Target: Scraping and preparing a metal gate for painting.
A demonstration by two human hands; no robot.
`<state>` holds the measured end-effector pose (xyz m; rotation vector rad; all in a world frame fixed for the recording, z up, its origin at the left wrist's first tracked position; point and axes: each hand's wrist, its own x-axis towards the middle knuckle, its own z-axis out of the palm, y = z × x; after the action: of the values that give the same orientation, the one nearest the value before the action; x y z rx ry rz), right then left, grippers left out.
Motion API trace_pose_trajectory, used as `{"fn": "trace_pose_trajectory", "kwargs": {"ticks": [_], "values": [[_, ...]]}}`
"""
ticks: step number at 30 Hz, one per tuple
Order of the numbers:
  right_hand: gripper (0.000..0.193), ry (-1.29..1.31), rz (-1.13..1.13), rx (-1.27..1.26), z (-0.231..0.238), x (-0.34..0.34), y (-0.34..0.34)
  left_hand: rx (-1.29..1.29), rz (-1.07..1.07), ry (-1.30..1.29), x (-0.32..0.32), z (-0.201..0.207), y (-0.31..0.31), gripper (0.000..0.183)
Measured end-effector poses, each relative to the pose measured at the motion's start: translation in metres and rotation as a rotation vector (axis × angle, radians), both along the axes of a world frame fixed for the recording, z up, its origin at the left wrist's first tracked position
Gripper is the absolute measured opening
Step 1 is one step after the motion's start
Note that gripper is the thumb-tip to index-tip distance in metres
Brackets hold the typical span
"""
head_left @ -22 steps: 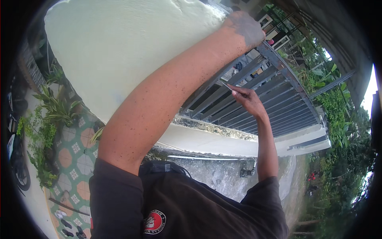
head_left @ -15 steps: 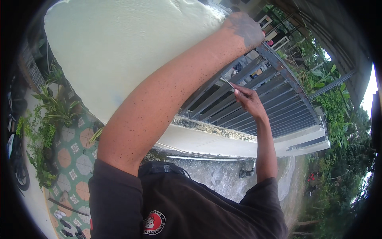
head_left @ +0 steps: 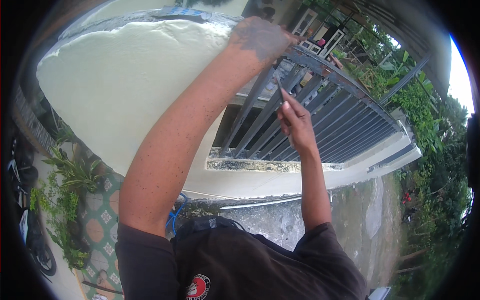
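My left hand [head_left: 260, 39] is at the top end of the grey metal railing [head_left: 320, 64], next to the wall. Its fingers bend over the top rail and are partly hidden, with one fingertip showing beyond it. Lower down, my right hand [head_left: 298, 122] is closed around a slim tool with a narrow, flat grey blade [head_left: 279, 84]. The blade points up at the upper ends of the nearest bars. Whether it touches a bar I cannot tell. The bars carry grey paint, and rusty patches show along the top rail.
A pale plastered wall [head_left: 125, 85] with a rough top edge stands left of the railing. Below the bars runs a stained ledge [head_left: 260, 165]. Potted plants [head_left: 75, 167] and patterned tiles [head_left: 95, 230] lie at left, a blue cord [head_left: 174, 216] near my waist, greenery [head_left: 425, 125] at right.
The view has shifted, so wall and railing sit differently in it. My right hand has turned, and its tool now points more upright. One left fingertip shows past the rail.
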<state>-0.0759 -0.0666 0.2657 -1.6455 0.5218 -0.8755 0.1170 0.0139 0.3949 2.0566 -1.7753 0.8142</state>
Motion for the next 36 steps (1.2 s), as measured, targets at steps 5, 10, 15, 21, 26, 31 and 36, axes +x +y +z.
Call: {"fn": "trace_pose_trajectory", "kwargs": {"ticks": [5,10,15,21,26,31,36], "values": [[0.044,0.276,-0.065,-0.301,0.0,0.004,-0.016,0.041,0.011,-0.051,0.003,-0.001,0.0,0.057],[0.045,0.697,0.151,-0.802,-0.016,-0.024,-0.056,0.076,-0.013,-0.002,-0.002,0.005,-0.002,0.06],[0.046,0.242,0.022,-0.173,-0.001,-0.028,-0.021,0.069,0.026,-0.062,0.002,0.0,0.0,0.062],[0.06,-0.361,-0.214,0.296,-0.094,0.05,0.069,0.04,0.001,-0.122,0.007,-0.002,-0.001,0.065],[0.059,-0.556,-0.266,0.475,-0.104,0.117,0.106,0.058,-0.003,-0.092,0.007,-0.002,-0.006,0.062],[0.059,-0.652,-0.242,0.526,-0.087,0.13,0.114,0.022,-0.05,-0.174,0.014,-0.003,-0.007,0.067],[0.055,-0.773,-0.191,0.566,-0.062,0.138,0.115,0.006,-0.07,-0.189,0.02,-0.006,-0.01,0.067]]}}
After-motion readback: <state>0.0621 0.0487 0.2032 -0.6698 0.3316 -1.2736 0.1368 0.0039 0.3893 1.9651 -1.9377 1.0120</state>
